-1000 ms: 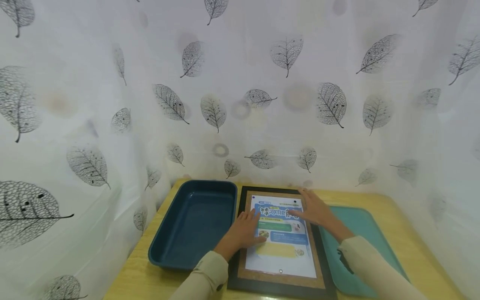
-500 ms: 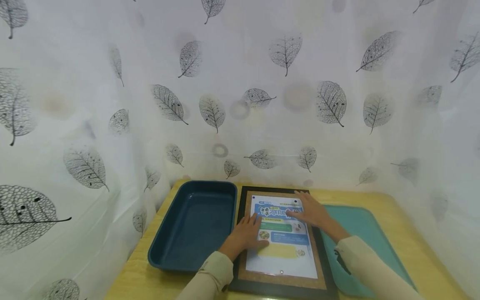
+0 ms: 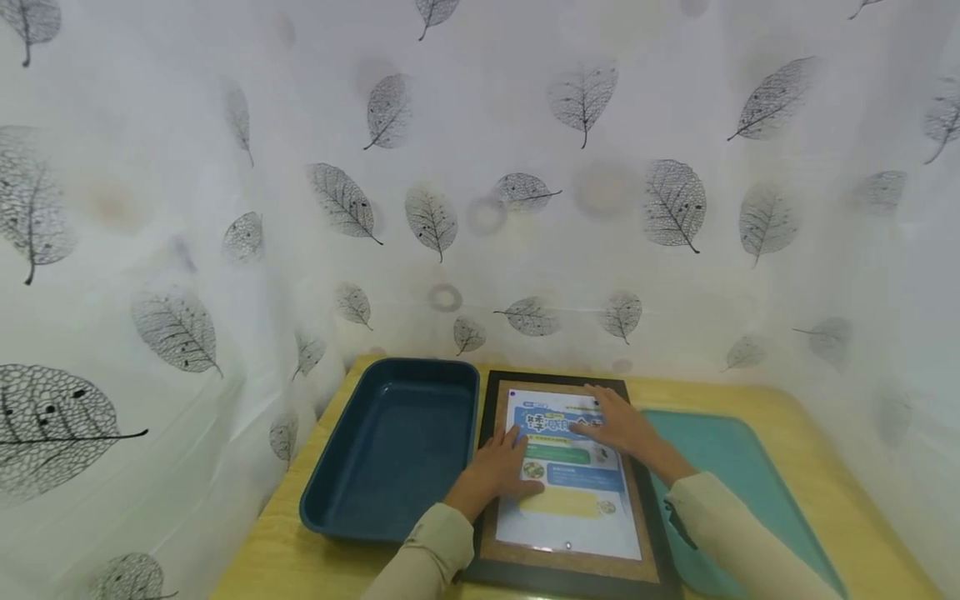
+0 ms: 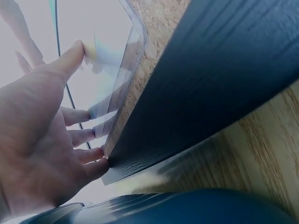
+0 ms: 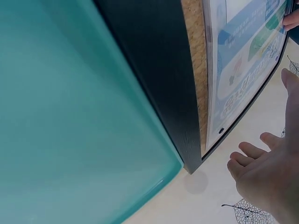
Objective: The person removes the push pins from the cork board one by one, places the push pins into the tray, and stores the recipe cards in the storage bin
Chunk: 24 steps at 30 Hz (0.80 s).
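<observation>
A printed poster in a clear sleeve lies on a cork board with a black frame. Dark pins show near both upper corners of the sheet and at its lower edge. Over the poster's left side is my left hand, fingers spread; in the left wrist view its fingertips are right at the sleeve and the frame's inner edge. My right hand overlaps the poster's upper right in the head view, with fingers loosely extended. Neither hand grips anything.
A deep dark-blue tray stands left of the board. On its right lies a flat teal tray, partly behind my right sleeve. All sit on a yellow wooden table, with a leaf-patterned curtain behind and at the sides.
The right hand has shifted left, from the board's upper right corner further over the poster. The left hand has moved slightly toward me. The board and trays keep their places.
</observation>
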{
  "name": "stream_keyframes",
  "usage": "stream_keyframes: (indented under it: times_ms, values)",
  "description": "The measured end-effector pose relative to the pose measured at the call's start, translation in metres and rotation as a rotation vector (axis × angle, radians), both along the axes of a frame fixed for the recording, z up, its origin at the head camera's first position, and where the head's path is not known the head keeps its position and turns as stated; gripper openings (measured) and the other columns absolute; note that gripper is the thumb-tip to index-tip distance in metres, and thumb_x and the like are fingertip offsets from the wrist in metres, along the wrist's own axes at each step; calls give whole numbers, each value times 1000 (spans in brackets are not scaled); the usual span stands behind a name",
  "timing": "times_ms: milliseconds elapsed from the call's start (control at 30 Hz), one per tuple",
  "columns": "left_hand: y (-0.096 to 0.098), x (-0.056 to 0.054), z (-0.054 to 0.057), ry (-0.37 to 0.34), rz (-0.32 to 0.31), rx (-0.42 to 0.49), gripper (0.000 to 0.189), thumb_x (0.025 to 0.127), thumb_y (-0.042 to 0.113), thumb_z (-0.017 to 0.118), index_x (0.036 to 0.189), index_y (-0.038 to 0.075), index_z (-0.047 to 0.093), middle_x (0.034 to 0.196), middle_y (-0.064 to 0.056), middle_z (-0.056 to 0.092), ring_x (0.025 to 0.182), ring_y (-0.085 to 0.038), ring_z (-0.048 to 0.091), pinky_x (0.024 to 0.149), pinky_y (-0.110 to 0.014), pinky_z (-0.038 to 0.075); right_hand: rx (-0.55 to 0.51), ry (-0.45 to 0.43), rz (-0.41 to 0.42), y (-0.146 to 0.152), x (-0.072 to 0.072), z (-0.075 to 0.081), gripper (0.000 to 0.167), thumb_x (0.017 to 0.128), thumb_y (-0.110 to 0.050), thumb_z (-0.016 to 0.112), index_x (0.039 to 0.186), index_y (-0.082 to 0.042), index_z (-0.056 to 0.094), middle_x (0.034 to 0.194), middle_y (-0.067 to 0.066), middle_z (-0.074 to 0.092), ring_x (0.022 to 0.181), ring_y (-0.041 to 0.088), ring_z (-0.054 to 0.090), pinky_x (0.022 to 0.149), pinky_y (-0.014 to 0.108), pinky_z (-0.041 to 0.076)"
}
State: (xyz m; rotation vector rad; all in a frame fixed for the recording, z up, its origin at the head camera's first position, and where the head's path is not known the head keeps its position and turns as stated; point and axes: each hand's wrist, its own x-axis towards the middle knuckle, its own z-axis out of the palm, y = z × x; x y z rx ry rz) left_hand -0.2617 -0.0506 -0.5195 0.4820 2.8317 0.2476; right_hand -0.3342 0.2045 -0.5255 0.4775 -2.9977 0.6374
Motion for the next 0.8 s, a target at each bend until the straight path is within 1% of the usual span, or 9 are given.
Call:
stream_keyframes:
  times_ms: [167,333,467,600,700,800]
  values:
    - [0,-1,2,7,12,2,93,89,64,72,159,10,41,168,-12,30,157,-38,21,123,-49,32,-25,0,28,-7,-4,-3,97,88,-60,75,160,-6,36,160,27,39,137,53,47,105,74,41]
    - [3,-1,4,19,7,6,94,87,64,74,158,10,44,167,-12,33,156,-38,24,122,-50,34,-39,2,54,-13,-6,-2,92,89,-55,77,158,-8,40,158,25,44,137,51,48,105,72,42]
    - [4,-1,4,21,5,10,94,87,63,75,157,10,44,166,-13,34,155,-38,26,121,-51,34,-54,-9,66,-16,-10,-3,89,89,-52,78,157,-7,42,156,25,46,138,50,48,107,71,41]
    - [5,0,7,11,13,20,95,86,62,77,157,9,44,166,-13,34,155,-39,26,121,-52,34,-41,-14,68,-21,-15,-6,86,91,-51,76,157,-7,42,156,24,46,140,48,46,109,69,40]
    - [6,0,9,2,14,22,95,87,61,77,158,9,43,167,-13,34,156,-38,25,122,-52,33,-34,-5,72,-26,-20,-8,83,93,-49,75,156,-5,43,155,25,46,140,48,46,111,68,39]
    - [6,-1,8,4,12,16,95,87,62,76,158,9,43,166,-13,34,156,-38,25,122,-51,33,-44,2,80,-29,-23,-10,80,94,-46,75,154,-3,44,154,27,47,139,49,46,111,68,39]
